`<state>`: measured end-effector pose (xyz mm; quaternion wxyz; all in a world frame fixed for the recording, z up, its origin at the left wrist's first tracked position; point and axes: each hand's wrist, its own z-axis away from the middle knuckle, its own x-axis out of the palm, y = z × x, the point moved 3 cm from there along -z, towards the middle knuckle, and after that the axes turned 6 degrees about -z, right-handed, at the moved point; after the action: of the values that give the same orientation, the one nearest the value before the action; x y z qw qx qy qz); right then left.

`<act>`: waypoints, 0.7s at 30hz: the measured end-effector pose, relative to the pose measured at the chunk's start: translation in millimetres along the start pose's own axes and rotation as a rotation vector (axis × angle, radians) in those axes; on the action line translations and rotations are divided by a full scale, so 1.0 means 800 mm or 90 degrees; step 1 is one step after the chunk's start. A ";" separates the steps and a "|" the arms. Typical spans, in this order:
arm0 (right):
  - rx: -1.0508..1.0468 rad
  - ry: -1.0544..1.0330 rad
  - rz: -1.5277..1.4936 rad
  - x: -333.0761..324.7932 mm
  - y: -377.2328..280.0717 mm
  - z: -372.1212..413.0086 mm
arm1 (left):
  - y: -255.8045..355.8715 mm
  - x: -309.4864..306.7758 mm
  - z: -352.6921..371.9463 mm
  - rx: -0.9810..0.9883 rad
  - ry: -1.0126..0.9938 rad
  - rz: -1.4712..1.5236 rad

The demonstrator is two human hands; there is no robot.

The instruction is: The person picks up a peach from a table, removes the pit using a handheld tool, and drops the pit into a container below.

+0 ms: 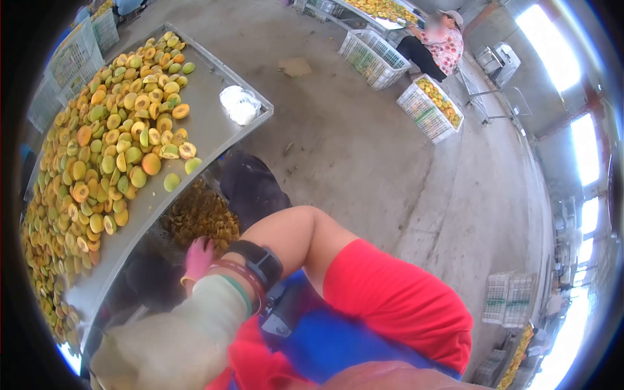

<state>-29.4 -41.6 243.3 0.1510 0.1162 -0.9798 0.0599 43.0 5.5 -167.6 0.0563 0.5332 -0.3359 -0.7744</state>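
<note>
A pink-gloved hand, which looks to be my left hand (198, 259), reaches down at the edge of a heap of cut fruit pieces (201, 218) below the table. Its visible fingers are stretched and apart, with nothing seen in them. My right hand (175, 331) wears a pale beige glove with a green-edged cuff. It is close to the camera and blurred, so its fingers cannot be made out. Black and reddish bands (257, 263) circle the right wrist. Beside my hands, halved yellow-green fruit (97, 162), apricot- or plum-like, is spread over a metal table (214, 110).
A white plastic bag (239, 105) lies at the table's corner. Crates (78, 55) are stacked behind the table. Across the concrete floor, a person (445, 45) sits by a white crate (374, 58) and a fruit-filled crate (429, 107). More crates (510, 299) stand at right.
</note>
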 end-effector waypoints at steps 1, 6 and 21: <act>0.066 0.068 -0.104 0.004 0.008 0.009 | -0.002 -0.001 0.001 -0.003 0.002 0.000; -0.007 0.054 0.127 0.008 0.001 0.015 | -0.001 0.004 0.001 -0.026 0.003 0.015; 0.163 0.872 -0.070 -0.208 -0.202 0.295 | 0.032 -0.050 0.012 0.027 0.223 0.215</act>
<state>98.3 -198.7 -18.4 0.7230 0.1185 -0.6417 0.2268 44.7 8.1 -118.7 0.2313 0.5969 -0.4216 -0.6422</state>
